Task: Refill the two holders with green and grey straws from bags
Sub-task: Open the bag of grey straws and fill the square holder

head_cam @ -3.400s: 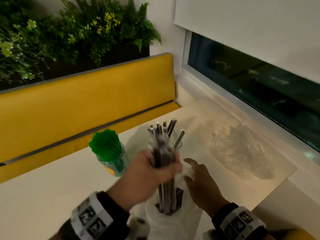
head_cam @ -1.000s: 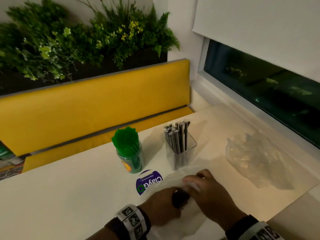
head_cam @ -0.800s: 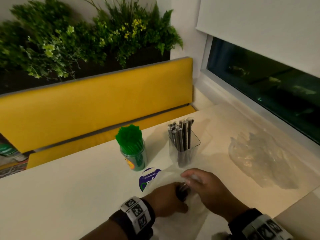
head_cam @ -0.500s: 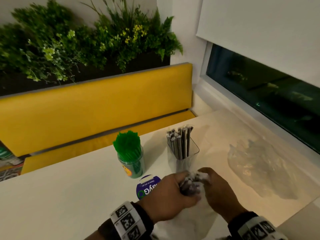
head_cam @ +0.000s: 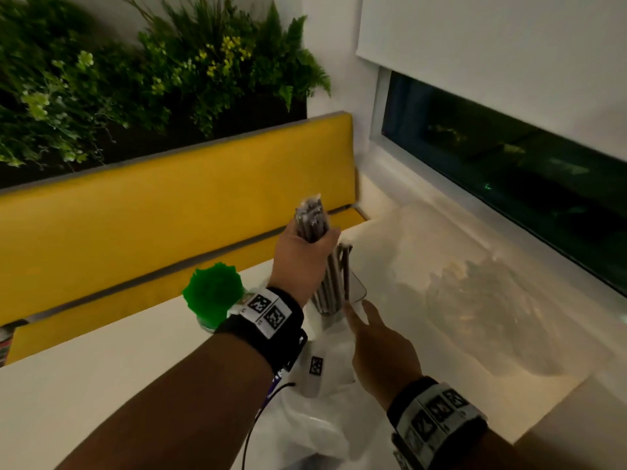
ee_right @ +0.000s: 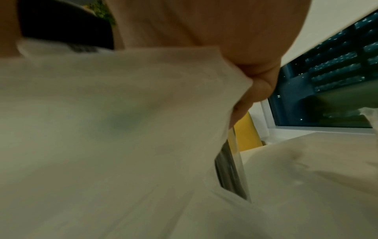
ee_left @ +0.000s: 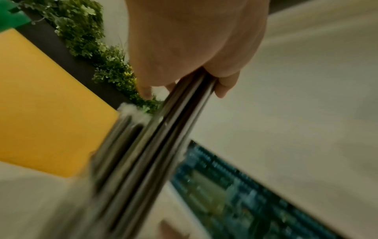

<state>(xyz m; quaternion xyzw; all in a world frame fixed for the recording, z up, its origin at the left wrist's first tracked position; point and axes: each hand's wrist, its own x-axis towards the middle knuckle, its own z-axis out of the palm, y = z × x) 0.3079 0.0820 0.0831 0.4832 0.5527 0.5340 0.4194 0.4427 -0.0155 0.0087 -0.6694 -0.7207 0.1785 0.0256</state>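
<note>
My left hand (head_cam: pixel 302 256) (ee_left: pixel 194 40) grips a bundle of grey straws (head_cam: pixel 310 218) (ee_left: pixel 163 137), held upright above the clear square holder (head_cam: pixel 354 290) (ee_right: pixel 237 161), where other grey straws stand. The bundle's lower ends reach down toward the holder, blurred by motion. My right hand (head_cam: pixel 383 347) (ee_right: pixel 204 24) reaches toward the holder's near side and appears to pinch the top edge of the white plastic bag (head_cam: pixel 325 412) (ee_right: pixel 122 129). Left of my left wrist stands a jar full of green straws (head_cam: pixel 212 293).
A crumpled clear plastic bag (head_cam: pixel 481 307) lies on the pale table (head_cam: pixel 101 385) to the right. A yellow bench (head_cam: pixel 152 215) runs along the far edge, with plants above. A dark window (head_cam: pixel 509 164) is on the right.
My left hand has pulled a bundle of grey straws out of the white bag and lifted it above the clear holder. My right hand stays low at the bag.
</note>
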